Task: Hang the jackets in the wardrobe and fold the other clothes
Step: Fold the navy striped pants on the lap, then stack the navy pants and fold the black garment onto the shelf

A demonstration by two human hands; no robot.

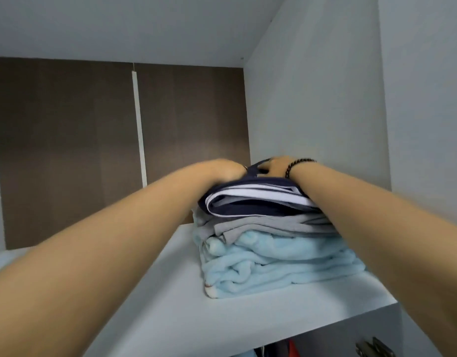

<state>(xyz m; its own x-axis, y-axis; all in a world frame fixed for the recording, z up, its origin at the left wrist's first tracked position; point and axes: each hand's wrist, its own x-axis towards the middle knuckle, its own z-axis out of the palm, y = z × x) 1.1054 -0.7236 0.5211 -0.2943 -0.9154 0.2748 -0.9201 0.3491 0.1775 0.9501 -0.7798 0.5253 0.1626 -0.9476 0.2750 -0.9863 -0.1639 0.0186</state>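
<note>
Up top, both arms: stretched forward, side by side, onto the white wardrobe shelf [170, 292].
Left hand [226, 170]: knuckles up, fingers curled down over the far left edge of the folded navy-and-white garment [250, 199], gripping it.
Right hand [275, 166]: beaded bracelet [299, 164] at the wrist, fingers curled onto the same garment's far right edge.
Beneath the grip: folded grey garment [260, 226], then folded pale-blue fleece [268, 261], stacked beside the right wall.
</note>
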